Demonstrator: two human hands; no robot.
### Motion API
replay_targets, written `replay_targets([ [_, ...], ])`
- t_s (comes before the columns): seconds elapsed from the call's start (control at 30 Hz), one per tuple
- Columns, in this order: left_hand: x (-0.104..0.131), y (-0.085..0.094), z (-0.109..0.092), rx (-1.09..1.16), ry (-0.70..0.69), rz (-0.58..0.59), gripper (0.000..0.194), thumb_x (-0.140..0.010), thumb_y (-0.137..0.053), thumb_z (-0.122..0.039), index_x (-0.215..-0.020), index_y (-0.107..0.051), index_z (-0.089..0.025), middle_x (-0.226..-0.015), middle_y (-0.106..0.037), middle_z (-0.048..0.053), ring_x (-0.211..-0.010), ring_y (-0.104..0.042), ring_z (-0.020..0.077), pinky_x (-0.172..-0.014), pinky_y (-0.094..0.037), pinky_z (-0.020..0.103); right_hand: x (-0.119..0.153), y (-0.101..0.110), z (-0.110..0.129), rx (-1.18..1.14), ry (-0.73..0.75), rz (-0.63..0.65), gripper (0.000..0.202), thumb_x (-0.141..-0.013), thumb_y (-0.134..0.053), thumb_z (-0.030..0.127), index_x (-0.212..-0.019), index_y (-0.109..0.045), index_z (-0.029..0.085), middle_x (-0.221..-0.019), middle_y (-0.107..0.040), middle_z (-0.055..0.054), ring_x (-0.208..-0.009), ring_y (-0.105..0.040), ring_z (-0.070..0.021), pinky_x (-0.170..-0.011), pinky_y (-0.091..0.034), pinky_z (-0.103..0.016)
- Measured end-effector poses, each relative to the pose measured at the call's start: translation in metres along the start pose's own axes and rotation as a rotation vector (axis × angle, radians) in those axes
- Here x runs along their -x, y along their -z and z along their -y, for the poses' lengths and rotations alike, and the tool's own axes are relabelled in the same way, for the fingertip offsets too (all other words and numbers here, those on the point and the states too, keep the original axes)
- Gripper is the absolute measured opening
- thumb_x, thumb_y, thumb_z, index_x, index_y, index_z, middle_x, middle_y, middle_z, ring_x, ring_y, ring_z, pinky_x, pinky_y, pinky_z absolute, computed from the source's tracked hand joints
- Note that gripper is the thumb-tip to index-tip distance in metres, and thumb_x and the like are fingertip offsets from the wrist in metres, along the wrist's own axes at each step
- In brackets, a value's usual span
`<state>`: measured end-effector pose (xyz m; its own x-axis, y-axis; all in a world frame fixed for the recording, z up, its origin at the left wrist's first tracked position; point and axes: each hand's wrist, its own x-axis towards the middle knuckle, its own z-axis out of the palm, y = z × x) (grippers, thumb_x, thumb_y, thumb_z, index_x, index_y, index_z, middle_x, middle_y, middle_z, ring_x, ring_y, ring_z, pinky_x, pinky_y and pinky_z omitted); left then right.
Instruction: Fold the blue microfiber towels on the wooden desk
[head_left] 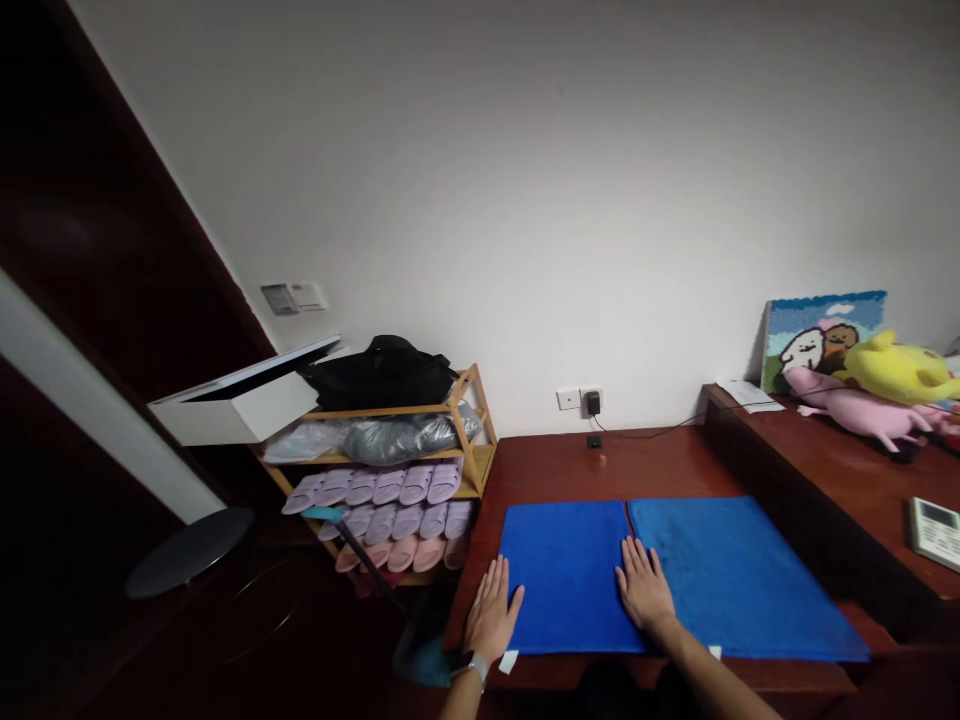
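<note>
Two blue cloths lie flat, side by side, on a reddish-brown wooden table (600,470). The left cloth (566,580) is a brighter blue and the smaller of the two; the right cloth (750,580) is wider, with darker patches near its upper left. My left hand (493,610) rests open at the left edge of the bright cloth, fingers stretched forward. Over the seam between the cloths, my right hand (645,585) lies flat with its fingers extended. White tags stick out from the front edges of both cloths.
A wooden shoe rack (472,440) with several slippers stands left of the table, with a black bag (379,375) and a white box (240,405) on top. On a raised surface at right are plush toys (900,370) and a calculator-like device (936,532). A plug (593,402) sits in the wall.
</note>
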<state>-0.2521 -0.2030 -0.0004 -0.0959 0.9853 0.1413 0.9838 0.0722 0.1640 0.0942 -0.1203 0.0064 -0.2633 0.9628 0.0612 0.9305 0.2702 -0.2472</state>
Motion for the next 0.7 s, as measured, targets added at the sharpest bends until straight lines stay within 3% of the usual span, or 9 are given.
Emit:
replay_targets([
  [0.23, -0.006, -0.003, 0.01, -0.043, -0.027, -0.015, 0.072, -0.106, -0.027, -0.057, -0.165, -0.024, -0.017, -0.169, -0.034, 0.013, -0.157, -0.031, 0.0293, -0.127, -0.033, 0.052, 0.048, -0.016, 0.001, -0.043, 0.024, -0.053, 0.064, -0.104, -0.028, 0.043, -0.16, -0.038, 0.014, -0.168, -0.029, -0.01, -0.158, -0.025, -0.0285, -0.129, -0.015, -0.057],
  [0.37, -0.009, 0.007, 0.003, -0.069, -0.05, -0.033, 0.074, -0.105, -0.029, -0.059, -0.165, -0.026, -0.016, -0.167, -0.037, 0.015, -0.155, -0.035, 0.0306, -0.126, -0.034, 0.054, 0.056, -0.018, 0.002, -0.057, 0.041, -0.082, 0.062, -0.104, -0.029, 0.041, -0.161, -0.037, 0.017, -0.168, -0.029, -0.01, -0.157, -0.026, -0.0284, -0.129, -0.017, -0.057],
  [0.43, -0.009, 0.011, -0.018, -0.056, -0.1, -0.081, 0.072, -0.106, -0.027, -0.057, -0.165, -0.023, -0.016, -0.169, -0.033, 0.014, -0.156, -0.032, 0.0296, -0.127, -0.032, 0.053, 0.054, -0.016, 0.003, -0.059, 0.043, -0.087, 0.062, -0.104, -0.03, 0.04, -0.16, -0.038, 0.016, -0.167, -0.03, -0.01, -0.157, -0.027, -0.0291, -0.129, -0.019, -0.058],
  [0.5, -0.007, 0.012, -0.054, -0.019, -0.205, -0.082, 0.069, -0.107, -0.026, -0.054, -0.167, -0.019, -0.018, -0.172, -0.027, 0.011, -0.158, -0.028, 0.0271, -0.129, -0.03, 0.05, 0.053, -0.013, 0.004, -0.06, 0.035, -0.076, 0.062, -0.104, -0.03, 0.04, -0.16, -0.038, 0.015, -0.168, -0.029, -0.011, -0.157, -0.026, -0.0292, -0.129, -0.019, -0.058],
  [0.63, -0.004, 0.002, -0.135, 0.062, -0.411, 0.038, 0.068, -0.108, -0.024, -0.053, -0.167, -0.013, -0.022, -0.174, -0.022, 0.006, -0.16, -0.023, 0.0242, -0.13, -0.028, 0.046, 0.055, -0.005, 0.007, -0.056, 0.021, -0.035, 0.064, -0.104, -0.028, 0.041, -0.16, -0.036, 0.011, -0.168, -0.027, -0.012, -0.158, -0.024, -0.0281, -0.13, -0.016, -0.056],
  [0.7, -0.001, -0.004, -0.155, 0.078, -0.407, 0.099, 0.069, -0.107, -0.022, -0.055, -0.167, -0.015, -0.02, -0.173, -0.022, 0.007, -0.16, -0.023, 0.0248, -0.13, -0.028, 0.047, 0.058, -0.003, 0.008, -0.038, 0.034, -0.026, 0.064, -0.104, -0.026, 0.041, -0.16, -0.036, 0.011, -0.168, -0.027, -0.012, -0.158, -0.023, -0.0284, -0.13, -0.015, -0.056],
])
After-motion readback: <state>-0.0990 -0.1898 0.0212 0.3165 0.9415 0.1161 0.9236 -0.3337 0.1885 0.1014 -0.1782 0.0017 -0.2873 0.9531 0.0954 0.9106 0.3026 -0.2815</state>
